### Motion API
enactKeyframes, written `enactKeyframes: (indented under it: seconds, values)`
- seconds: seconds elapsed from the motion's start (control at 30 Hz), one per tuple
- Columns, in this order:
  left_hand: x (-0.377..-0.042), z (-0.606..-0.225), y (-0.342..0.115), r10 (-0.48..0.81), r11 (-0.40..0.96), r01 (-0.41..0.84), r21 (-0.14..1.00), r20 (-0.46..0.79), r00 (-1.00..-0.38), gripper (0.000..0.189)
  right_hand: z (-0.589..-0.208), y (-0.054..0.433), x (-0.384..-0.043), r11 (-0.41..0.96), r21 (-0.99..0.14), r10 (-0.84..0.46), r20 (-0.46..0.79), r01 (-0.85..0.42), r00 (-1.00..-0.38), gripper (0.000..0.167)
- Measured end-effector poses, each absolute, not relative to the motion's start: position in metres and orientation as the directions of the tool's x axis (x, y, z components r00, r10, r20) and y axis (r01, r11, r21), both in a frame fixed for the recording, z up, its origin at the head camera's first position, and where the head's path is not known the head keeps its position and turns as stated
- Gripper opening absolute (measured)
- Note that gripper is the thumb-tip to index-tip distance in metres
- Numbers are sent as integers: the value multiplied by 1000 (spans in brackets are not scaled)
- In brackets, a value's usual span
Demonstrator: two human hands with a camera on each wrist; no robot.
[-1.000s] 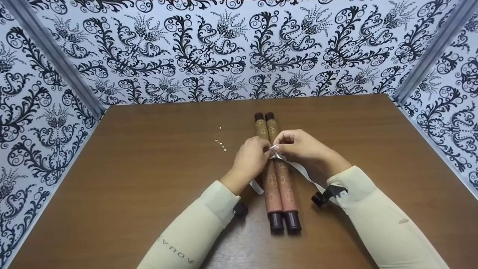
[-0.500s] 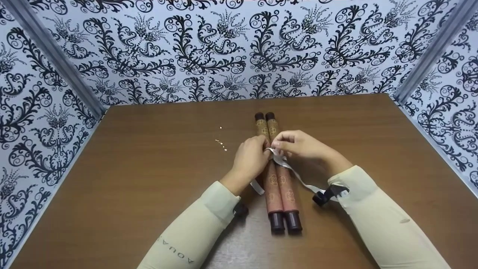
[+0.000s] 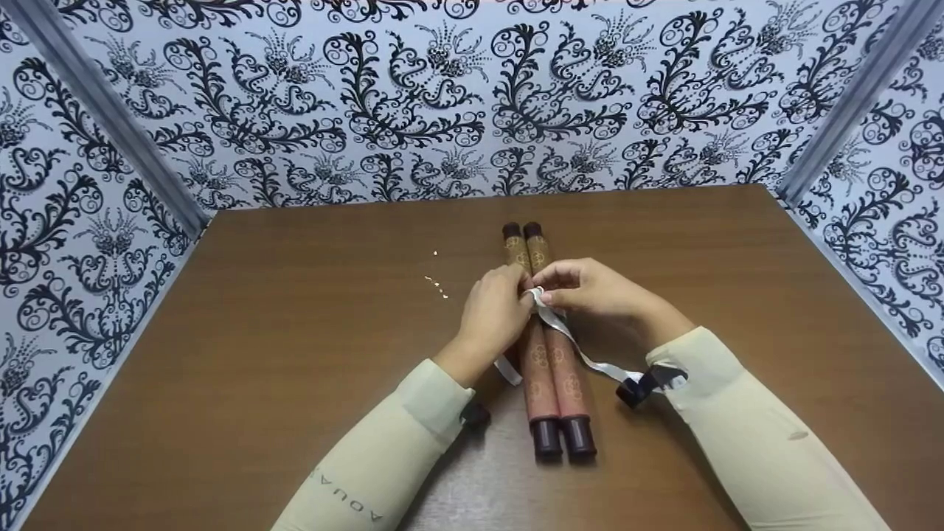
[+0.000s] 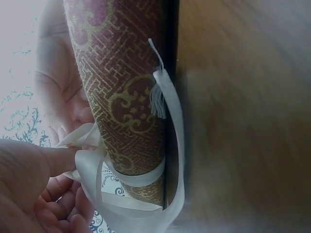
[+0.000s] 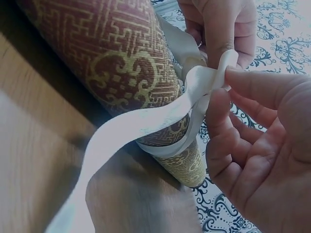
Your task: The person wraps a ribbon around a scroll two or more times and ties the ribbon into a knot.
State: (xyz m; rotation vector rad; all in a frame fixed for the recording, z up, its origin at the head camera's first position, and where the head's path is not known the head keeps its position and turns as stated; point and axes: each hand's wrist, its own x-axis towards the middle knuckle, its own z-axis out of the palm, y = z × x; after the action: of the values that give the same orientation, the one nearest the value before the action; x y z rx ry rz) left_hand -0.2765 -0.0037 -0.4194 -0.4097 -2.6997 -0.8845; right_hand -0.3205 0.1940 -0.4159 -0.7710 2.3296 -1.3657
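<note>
Two brocade scroll rolls [image 3: 540,383] with dark end caps lie side by side, lengthwise before me. White ribbon [image 5: 131,124] passes round them near mid-length. My left hand [image 3: 498,306] lies over the left roll and pinches the ribbon between thumb and fingers. From the right, my right hand [image 3: 601,291] pinches a small fold of ribbon between thumb and forefinger, close to the left fingertips. One ribbon tail runs over the right roll towards the right wrist. Another tail, with a frayed end [image 4: 158,99], hangs by the left side. The knot area is partly hidden by fingers.
The brown wooden table [image 3: 310,332] extends on both sides of the rolls. Several small pale flecks [image 3: 436,285] lie left of them. Patterned black-and-white walls [image 3: 442,96] enclose the back and sides. Black straps with small cameras [image 3: 640,389] sit at the wrists.
The right fingers have shifted slightly left, and the ribbon is now folded into a small loop at their tips. Its right tail has swung in closer over the rolls. The rolls stay almost still.
</note>
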Motion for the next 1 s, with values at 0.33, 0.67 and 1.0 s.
enactKeyframes:
  seconds: [0.33, 0.67, 1.0]
  values:
    - [-277, -420, -8, 218, 755, 374, 539, 332, -918, 9, -417, 195, -321, 400, -874, -577, -6, -276, -817, 21]
    - [-292, -404, -42, 167, 590, 230, 774, 162, -973, 25, -417, 189, -324, 373, -897, -554, -10, -238, -832, 20]
    - [-301, -423, -62, 409, 579, 217, 786, -50, -911, 54, -419, 194, -324, 374, -885, -559, 23, -277, -829, 19]
